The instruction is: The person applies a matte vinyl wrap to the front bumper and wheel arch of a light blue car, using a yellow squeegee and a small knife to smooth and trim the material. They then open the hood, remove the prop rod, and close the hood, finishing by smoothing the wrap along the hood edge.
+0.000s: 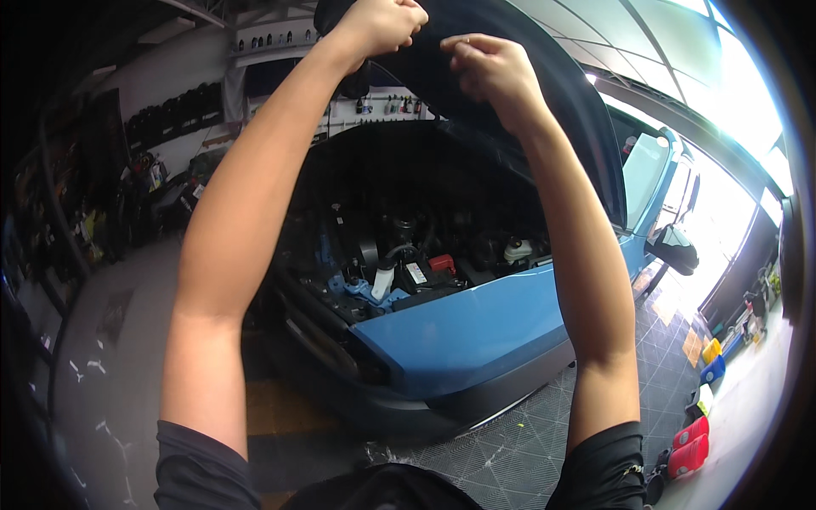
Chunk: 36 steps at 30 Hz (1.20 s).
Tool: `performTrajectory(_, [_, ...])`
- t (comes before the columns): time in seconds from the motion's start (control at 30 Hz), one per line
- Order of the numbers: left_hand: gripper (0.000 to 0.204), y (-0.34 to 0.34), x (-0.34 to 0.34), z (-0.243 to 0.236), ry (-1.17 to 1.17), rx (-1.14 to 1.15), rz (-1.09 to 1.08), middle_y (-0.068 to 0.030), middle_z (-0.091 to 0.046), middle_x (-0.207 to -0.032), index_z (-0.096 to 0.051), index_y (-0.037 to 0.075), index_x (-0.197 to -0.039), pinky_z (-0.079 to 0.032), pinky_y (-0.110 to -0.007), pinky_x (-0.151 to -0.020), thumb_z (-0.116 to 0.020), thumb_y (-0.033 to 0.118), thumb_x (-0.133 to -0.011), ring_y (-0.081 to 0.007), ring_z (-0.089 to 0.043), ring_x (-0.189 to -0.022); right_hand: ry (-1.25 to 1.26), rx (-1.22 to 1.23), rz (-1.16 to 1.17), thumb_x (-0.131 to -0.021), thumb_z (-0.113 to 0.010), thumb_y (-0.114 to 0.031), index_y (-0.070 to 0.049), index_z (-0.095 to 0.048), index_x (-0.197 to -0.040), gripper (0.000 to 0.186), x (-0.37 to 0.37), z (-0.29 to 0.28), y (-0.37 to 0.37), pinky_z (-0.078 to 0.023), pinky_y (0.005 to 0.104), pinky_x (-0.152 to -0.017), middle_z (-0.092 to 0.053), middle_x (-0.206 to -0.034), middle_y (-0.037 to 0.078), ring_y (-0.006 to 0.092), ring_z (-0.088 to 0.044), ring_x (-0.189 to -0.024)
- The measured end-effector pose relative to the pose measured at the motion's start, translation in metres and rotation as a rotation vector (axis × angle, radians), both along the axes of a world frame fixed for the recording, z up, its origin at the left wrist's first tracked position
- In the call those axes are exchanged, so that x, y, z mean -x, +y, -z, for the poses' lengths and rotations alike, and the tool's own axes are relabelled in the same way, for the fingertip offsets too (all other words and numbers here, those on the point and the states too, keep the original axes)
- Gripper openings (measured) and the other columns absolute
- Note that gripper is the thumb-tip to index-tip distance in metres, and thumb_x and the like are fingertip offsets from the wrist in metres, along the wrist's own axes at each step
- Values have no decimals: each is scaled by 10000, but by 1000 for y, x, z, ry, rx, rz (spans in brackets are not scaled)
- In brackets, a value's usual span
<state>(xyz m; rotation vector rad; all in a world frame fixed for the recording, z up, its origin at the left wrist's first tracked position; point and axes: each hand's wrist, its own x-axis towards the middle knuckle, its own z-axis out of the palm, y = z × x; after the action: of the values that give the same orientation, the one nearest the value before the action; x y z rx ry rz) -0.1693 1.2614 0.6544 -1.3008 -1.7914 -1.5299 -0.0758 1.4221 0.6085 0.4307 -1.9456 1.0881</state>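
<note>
Both my arms reach up in front of the raised hood (pixel 586 153) of a blue car (pixel 459 336). My left hand (pixel 381 27), at the top edge of the view, has its fingers curled closed; anything in them is hidden. Slightly lower, to its right, my right hand (pixel 495 72) has its fingers bent together, the index finger pointing toward the left hand. Whatever it may pinch is too small to make out. A gap separates the two hands. Below them lies the uncovered engine bay (pixel 399 229), with a red cover (pixel 442 263) and a white-capped reservoir (pixel 517 250).
The car's side mirror (pixel 674 248) juts out at the right. Red buckets (pixel 688 446), a blue bucket (pixel 713 369) and a yellow one (pixel 711 350) line the right side of the tiled floor (pixel 527 438). Shelves with bottles (pixel 401 105) stand behind the car.
</note>
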Motion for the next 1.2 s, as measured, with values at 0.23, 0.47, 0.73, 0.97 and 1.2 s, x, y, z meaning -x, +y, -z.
performTrajectory(0.23, [240,-74,-120,238,-152,221,342,-45,-665,-1000,-642,-1,-1147,-529,-273,-781,-665,124,-943,-141,-637,-887,-197,-300,-146,-871,-732,-80,-30,-722,-836,61,-143,214,-2,-525,323,-602,-678,-726,112,240,-681,-649])
performTrajectory(0.47, [386,-108,-222,422,-651,541,491,-125,-718,-1052,-693,16,-1219,-571,-293,-734,-794,67,-850,-176,-686,-878,-716,698,-391,-936,-745,-132,-61,-557,-627,369,-231,425,-86,-318,234,-472,-516,-560,-52,16,-420,-535])
performTrajectory(0.73, [220,-153,-239,483,-771,390,334,-95,-733,-884,-717,-22,-1022,-549,-260,-666,-809,65,-843,-127,-702,-743,-939,806,-357,-1012,-656,-208,-58,-562,-674,382,-237,461,-142,-321,228,-559,-487,-643,-82,16,-383,-633])
performTrajectory(0.97, [192,-258,-190,477,-673,293,182,-75,-716,-800,-716,9,-960,-523,-256,-611,-828,90,-828,-110,-674,-682,-1020,428,-509,-1043,-583,-252,-14,-600,-739,387,-157,432,-227,-337,274,-553,-465,-634,-56,42,-395,-639])
performTrajectory(1.2, [161,-401,-149,493,-620,321,150,-96,-712,-770,-697,5,-840,-522,-292,-614,-835,77,-800,-165,-701,-700,-1206,310,-788,-1062,-560,-271,-23,-608,-763,391,-99,441,-354,-341,258,-545,-480,-644,-71,35,-400,-624])
